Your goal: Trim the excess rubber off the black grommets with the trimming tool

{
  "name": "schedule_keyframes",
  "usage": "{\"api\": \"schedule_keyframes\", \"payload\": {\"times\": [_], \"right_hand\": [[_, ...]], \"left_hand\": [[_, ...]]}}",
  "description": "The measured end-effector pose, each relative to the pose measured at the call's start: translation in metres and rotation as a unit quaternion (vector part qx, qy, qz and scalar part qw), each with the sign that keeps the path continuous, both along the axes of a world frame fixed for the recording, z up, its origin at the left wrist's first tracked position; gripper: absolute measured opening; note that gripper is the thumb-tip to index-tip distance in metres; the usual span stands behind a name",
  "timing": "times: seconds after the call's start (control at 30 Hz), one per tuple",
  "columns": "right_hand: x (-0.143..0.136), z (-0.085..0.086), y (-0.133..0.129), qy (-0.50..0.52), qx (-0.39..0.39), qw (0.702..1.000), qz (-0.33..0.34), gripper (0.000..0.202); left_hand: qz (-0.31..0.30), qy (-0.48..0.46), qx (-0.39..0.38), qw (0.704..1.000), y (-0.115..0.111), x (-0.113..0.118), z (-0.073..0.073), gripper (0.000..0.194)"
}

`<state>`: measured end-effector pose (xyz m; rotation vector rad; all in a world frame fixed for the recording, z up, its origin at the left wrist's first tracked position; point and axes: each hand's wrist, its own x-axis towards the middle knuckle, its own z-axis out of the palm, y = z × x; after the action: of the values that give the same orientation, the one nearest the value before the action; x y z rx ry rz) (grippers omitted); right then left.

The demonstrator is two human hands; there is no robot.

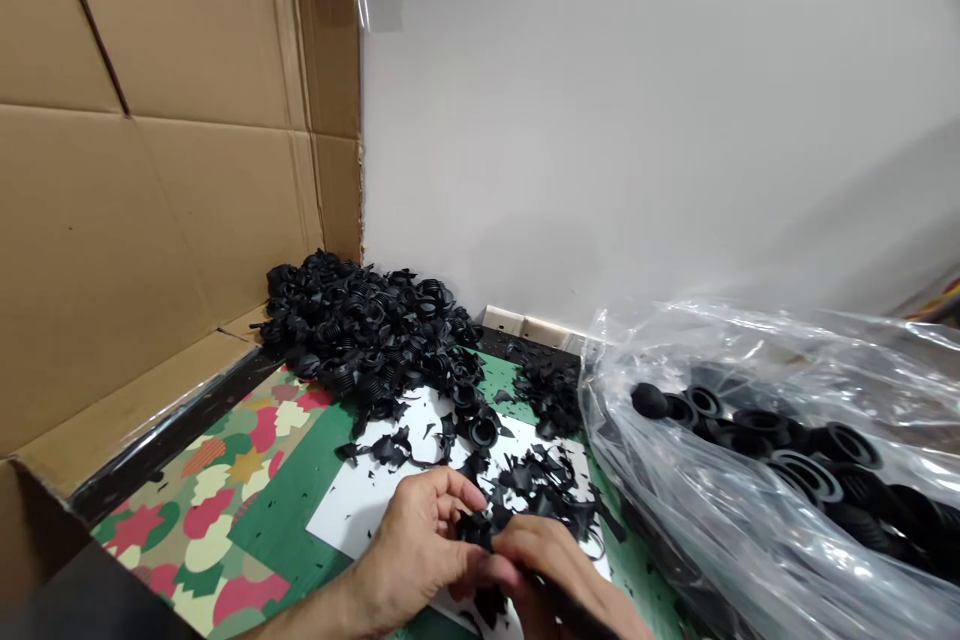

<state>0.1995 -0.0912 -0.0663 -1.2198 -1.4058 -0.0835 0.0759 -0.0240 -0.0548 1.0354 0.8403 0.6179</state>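
Note:
Low in the middle of the head view, my left hand point(420, 540) is closed, its thumb and fingers pinching a small black ribbed rubber part point(475, 528). My right hand point(555, 560) meets it from the right with fingers curled. From that right hand a slim black tool handle point(574, 610) sticks out toward the lower edge; the tool's working end is hidden by my fingers. Under and around both hands, torn black rubber scraps point(536, 480) lie on a white sheet point(341, 510).
A heap of black ribbed rubber pieces point(375, 330) rises at the back left, against a cardboard wall point(187, 190). On the right a clear plastic bag point(637, 480) holds several black rubber parts point(757, 430). Beneath the sheet are a green mat point(292, 510) and patterned paper point(210, 510).

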Motion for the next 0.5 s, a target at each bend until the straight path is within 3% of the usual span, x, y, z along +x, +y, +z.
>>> {"api": "schedule_keyframes", "payload": {"times": [0.07,0.13,0.2,0.27,0.37,0.5], "right_hand": [[0.017,0.008,0.005,-0.106,0.031,0.993,-0.030,0.024],[0.041,0.011,0.012,-0.131,0.023,0.990,-0.049,0.016],[0.061,0.009,0.017,-0.046,-0.066,0.989,-0.127,0.019],[0.072,0.004,0.019,0.103,-0.171,0.969,-0.146,0.031],[0.070,-0.004,0.018,0.276,-0.258,0.920,-0.101,0.047],[0.053,0.002,0.011,0.329,-0.234,0.915,0.023,0.041]], "left_hand": [[-0.033,0.004,-0.014,0.999,-0.002,-0.001,0.001,0.045],[-0.045,-0.001,-0.026,0.999,-0.002,-0.001,0.003,0.046],[-0.025,-0.024,-0.029,0.999,0.000,-0.001,0.005,0.043],[0.002,-0.045,-0.027,0.999,0.004,-0.001,0.006,0.042],[0.020,-0.053,-0.016,0.998,0.007,0.000,0.004,0.039],[0.042,-0.054,-0.006,0.998,0.007,0.000,0.000,0.033]]}}
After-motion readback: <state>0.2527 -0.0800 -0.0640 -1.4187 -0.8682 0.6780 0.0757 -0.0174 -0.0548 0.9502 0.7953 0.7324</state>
